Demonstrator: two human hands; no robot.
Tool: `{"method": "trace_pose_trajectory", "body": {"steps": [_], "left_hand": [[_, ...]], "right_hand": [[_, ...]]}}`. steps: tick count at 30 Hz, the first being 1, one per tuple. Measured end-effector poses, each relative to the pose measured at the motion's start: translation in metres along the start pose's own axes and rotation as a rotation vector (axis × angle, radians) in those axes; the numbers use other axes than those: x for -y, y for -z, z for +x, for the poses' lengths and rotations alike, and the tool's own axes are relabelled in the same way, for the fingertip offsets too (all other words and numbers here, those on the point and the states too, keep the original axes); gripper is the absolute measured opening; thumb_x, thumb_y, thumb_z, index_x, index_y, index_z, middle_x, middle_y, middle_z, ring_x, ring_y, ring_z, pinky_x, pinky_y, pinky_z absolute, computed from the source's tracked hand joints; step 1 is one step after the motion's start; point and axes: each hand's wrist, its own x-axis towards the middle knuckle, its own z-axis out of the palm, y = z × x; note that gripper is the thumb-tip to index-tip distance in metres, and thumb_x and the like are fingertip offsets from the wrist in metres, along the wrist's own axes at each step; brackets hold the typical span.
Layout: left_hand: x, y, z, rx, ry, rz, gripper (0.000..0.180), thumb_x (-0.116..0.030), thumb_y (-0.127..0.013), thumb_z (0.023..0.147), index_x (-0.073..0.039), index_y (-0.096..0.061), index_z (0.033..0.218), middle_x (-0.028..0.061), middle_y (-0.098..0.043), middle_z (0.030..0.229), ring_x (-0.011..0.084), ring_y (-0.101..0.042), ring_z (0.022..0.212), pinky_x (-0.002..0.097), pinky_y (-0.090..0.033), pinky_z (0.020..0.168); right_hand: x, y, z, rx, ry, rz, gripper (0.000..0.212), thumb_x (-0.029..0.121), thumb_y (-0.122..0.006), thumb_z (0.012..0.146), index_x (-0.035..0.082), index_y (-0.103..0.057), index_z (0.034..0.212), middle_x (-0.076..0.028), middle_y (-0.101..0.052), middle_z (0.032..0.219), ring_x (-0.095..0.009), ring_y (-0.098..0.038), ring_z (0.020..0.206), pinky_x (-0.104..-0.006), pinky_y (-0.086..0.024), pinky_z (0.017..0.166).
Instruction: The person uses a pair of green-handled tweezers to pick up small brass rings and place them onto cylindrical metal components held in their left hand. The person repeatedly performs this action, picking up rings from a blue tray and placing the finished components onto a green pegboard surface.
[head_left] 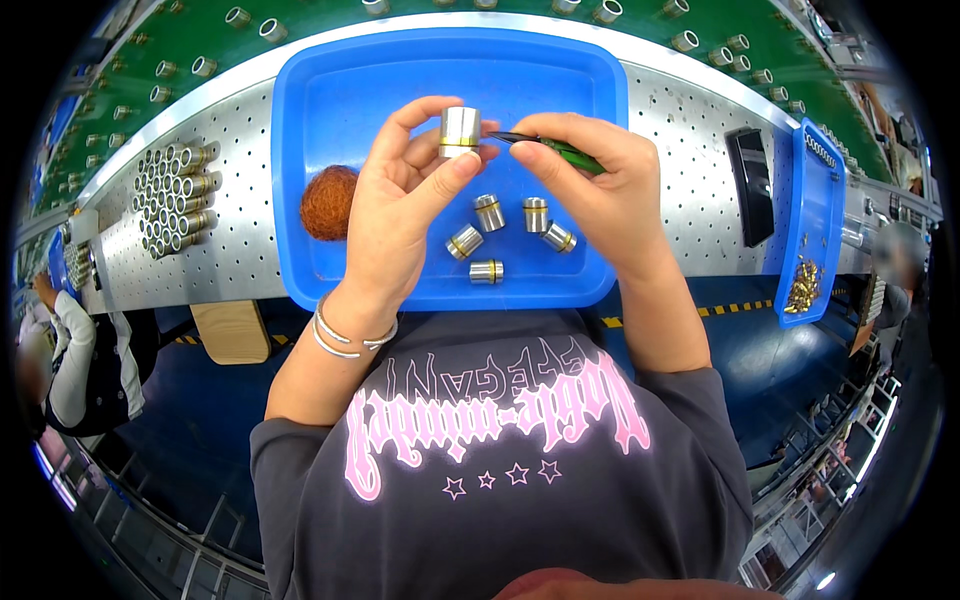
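Observation:
Between the fingers and thumb of my left hand [400, 190] is a silver metal sleeve [460, 128] with a brass-coloured band near its lower end. My right hand [610, 175] grips a slim tool with a green handle [575, 155] and a dark pointed tip; its exact kind I cannot make out. The tip points left, close beside the sleeve. Both hands are above a blue tray [450, 45]. Several similar sleeves [488, 213] lie in it below my hands. A ball of reddish-brown fibre [328, 203] rests at the tray's left side, near my left wrist.
Several sleeves [172, 200] stand grouped on the perforated metal table [250, 230] at left. A black flat object [752, 187] and a narrow blue tray with small brass pieces [805, 287] are at right. More sleeves [272, 30] dot the green surface behind. Another person [85, 360] sits at far left.

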Motion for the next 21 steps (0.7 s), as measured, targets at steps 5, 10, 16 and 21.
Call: {"method": "trace_pose_trajectory", "body": {"steps": [5,10,16,21], "left_hand": [[-0.004,0.02,0.013,0.004,0.032,0.09,0.021,-0.013,-0.066,0.083,-0.003,-0.054,0.097,0.0063,-0.06,0.093,0.0133,-0.058,0.084,0.0269,-0.046,0.08],[-0.032,0.067,0.067,-0.045,-0.191,0.397,0.022,-0.022,-0.055,0.092,-0.001,-0.062,0.097,0.0056,-0.063,0.092,0.0128,-0.06,0.085,0.0256,-0.047,0.078],[-0.065,0.112,0.135,-0.197,-0.605,1.673,0.017,-0.019,-0.064,0.079,-0.006,-0.069,0.09,0.0085,-0.064,0.102,0.0275,-0.06,0.093,0.0334,-0.046,0.081],[-0.057,0.122,0.161,-0.219,-0.624,1.853,0.015,-0.014,-0.062,0.08,-0.005,-0.066,0.091,0.0092,-0.063,0.099,0.0269,-0.059,0.091,0.0327,-0.046,0.079]], "right_hand": [[-0.009,0.009,0.008,0.02,-0.104,0.055,0.02,0.015,-0.072,0.076,0.003,-0.065,0.091,-0.005,-0.065,0.075,-0.011,-0.059,0.064,-0.0211,-0.047,0.06],[-0.048,0.051,0.031,-0.096,-0.193,-0.078,0.017,0.016,-0.067,0.08,0.003,-0.065,0.091,-0.001,-0.062,0.074,-0.007,-0.051,0.061,-0.0202,-0.042,0.057],[-0.145,0.146,0.082,-0.397,-0.122,-0.455,0.02,0.025,-0.062,0.082,0.009,-0.068,0.093,-0.007,-0.068,0.087,-0.018,-0.062,0.077,-0.0274,-0.047,0.07],[-0.195,0.23,0.1,-0.441,-0.487,-0.903,0.023,0.034,-0.061,0.08,0.02,-0.067,0.098,-0.006,-0.067,0.093,-0.025,-0.063,0.085,-0.0354,-0.048,0.073]]}}
